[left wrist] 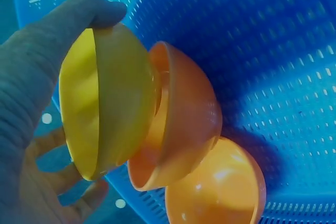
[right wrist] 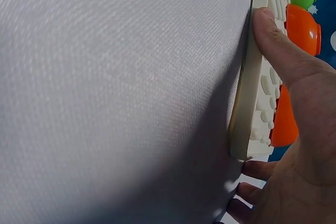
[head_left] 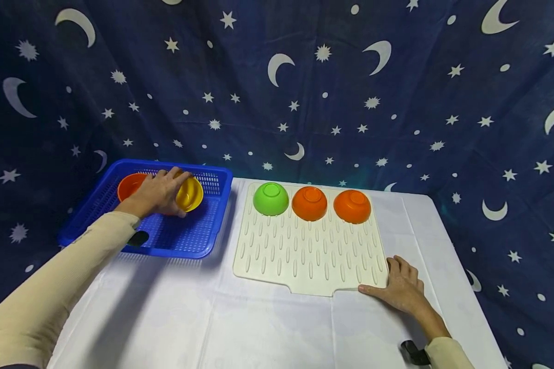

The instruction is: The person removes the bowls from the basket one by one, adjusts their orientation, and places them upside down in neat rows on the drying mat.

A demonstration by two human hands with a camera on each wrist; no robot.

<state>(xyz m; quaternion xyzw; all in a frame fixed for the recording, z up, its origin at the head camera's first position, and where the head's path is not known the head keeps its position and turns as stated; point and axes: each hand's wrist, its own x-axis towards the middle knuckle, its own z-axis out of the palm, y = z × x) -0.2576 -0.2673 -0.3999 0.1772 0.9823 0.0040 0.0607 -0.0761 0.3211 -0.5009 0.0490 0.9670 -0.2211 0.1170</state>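
My left hand (head_left: 159, 192) reaches into the blue basket (head_left: 219, 236) and grips a yellow bowl (head_left: 191, 195) by its rim. In the left wrist view, the thumb lies on one side of this tilted bowl and the fingers on the other. Right behind it an orange bowl (left wrist: 194, 119) stands on its side, with a second orange bowl (left wrist: 220, 187) beyond. My right hand (head_left: 403, 287) holds the near right corner of the cream drying mat (head_left: 304, 256); its thumb lies on the front edge and its fingers are around the side.
Along the mat's far edge, a green bowl (head_left: 271, 200), an orange bowl (head_left: 309, 205) and another orange bowl (head_left: 352, 207) sit upside down in a row. White cloth (head_left: 268, 328) covers the table. Behind it hangs a dark blue curtain (head_left: 249, 77) with moons and stars.
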